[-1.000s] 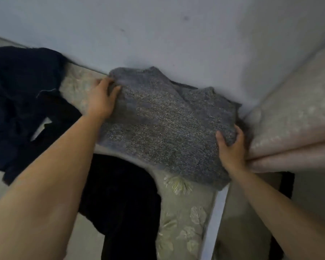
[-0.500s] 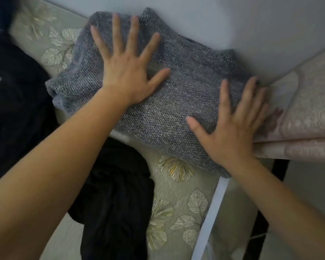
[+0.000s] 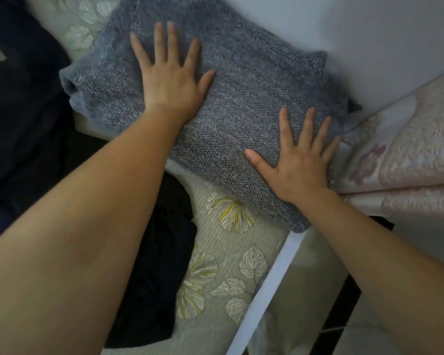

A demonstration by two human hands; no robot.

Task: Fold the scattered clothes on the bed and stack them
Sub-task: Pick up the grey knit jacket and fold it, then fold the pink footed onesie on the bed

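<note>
A folded grey knit sweater (image 3: 244,98) lies on the bed in the corner against the wall. My left hand (image 3: 169,78) lies flat on its upper left part, fingers spread. On the sweater's lower right part my right hand (image 3: 300,162) presses down, fingers straight and spread. A black garment (image 3: 162,265) lies crumpled below the sweater, partly under my left forearm. A dark navy garment (image 3: 21,103) is heaped at the left.
The bed sheet (image 3: 231,257) is pale green with a leaf print. A pink quilted blanket (image 3: 408,160) is folded at the right. The grey wall (image 3: 356,34) runs behind the sweater. The white bed edge (image 3: 267,290) slants down to a dark gap at the lower right.
A second ago both hands gripped the sweater's edges; they then opened flat on top of it. Since half a second ago the hands stay pressed, with little movement.
</note>
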